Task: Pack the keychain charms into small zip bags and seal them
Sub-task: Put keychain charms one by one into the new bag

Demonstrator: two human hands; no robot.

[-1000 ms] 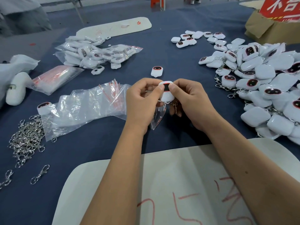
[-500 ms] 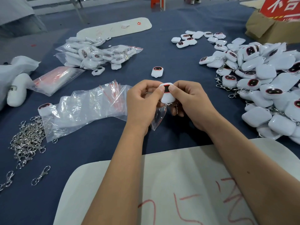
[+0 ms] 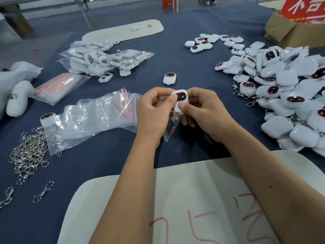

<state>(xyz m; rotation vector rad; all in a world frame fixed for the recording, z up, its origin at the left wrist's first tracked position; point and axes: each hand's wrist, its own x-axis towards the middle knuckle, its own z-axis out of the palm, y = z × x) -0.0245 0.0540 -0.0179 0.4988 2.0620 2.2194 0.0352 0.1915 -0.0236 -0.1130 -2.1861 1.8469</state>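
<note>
One white charm point(image 3: 180, 101) was held above the blue cloth point(image 3: 184, 67), mid-table, between both hands. It was pinched by the left hand point(image 3: 154, 111) with the thumb on the dark face panel near its upper left, and by the right hand point(image 3: 207, 113) with the thumb pressed on the lower white end. Remaining fingers of both hands were curled behind the charm; their exact contact could not be told.

A small clear zip bag point(image 3: 170, 127) hung below the left hand, its tip pointed down. The mouth was hidden behind the fingers, so whether the charm had entered it could not be told. Judged: the bag was kept under the charm so that the charm could be pushed straight down into it, the right thumb set to do the pushing.

Layout read as a left-to-right flow reversed: unpacked charms heaped at the right point(image 3: 284, 88), empty zip bags fanned just left of the hands point(image 3: 98, 113), sealed packs piled at far left point(image 3: 105, 59). Each stock was kept within reach of one hand, presumably to avoid crossing over. One stray charm point(image 3: 169, 78) lay just beyond the hands. Loose metal clasps point(image 3: 28, 152) were heaped at near left.

Sealing not yet done for this piece.
</note>
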